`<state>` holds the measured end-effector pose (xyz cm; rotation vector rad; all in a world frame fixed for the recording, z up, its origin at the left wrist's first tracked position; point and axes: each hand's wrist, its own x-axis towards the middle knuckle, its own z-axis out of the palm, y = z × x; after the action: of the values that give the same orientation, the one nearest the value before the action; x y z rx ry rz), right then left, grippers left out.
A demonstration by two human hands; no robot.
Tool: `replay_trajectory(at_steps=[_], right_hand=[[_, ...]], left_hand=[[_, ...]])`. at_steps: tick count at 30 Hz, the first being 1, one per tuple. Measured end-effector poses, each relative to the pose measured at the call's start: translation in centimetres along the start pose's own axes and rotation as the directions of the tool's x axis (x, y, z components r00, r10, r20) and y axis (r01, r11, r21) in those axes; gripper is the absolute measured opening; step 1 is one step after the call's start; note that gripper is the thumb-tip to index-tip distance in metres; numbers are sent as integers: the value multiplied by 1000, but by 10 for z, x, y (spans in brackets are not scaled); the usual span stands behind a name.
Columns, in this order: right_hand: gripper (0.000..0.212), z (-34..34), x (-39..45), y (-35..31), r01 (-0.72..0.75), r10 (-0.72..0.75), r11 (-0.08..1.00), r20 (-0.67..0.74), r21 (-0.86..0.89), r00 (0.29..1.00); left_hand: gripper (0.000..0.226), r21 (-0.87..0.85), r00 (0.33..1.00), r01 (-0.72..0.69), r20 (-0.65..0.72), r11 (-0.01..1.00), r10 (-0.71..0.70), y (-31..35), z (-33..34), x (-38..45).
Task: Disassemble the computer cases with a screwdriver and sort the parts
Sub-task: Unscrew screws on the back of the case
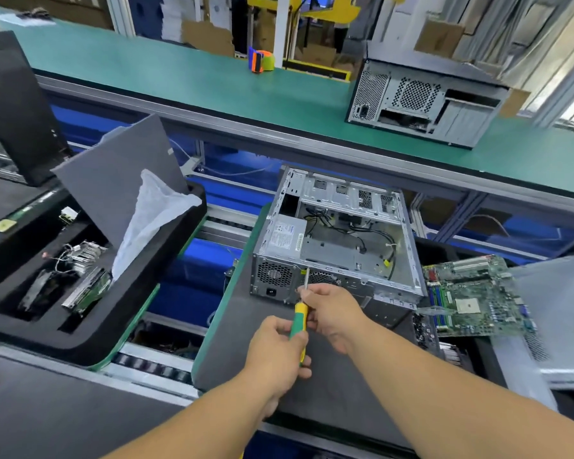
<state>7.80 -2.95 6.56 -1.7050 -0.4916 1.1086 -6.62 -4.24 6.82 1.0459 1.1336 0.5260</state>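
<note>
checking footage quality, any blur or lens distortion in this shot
Head view: the wide lens bends the green bench edges into curves; the right edge smears, blurring the grey panel; the case, screwdriver and both hands, left and right, stay fairly sharp; lighting is even, with no harsh glare.

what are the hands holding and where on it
Both hold the screwdriver: left hand grips its green-yellow handle, right hand pinches the metal shaft just above the handle.
</note>
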Motion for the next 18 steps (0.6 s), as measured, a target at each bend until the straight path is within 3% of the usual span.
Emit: replay_trajectory(at_steps=[18], right_hand=[[15,3,-4,-6,-74,73,993,13,88,997]], left_hand=[[15,51,1000,-10,-18,999,11,0,-2,-1]])
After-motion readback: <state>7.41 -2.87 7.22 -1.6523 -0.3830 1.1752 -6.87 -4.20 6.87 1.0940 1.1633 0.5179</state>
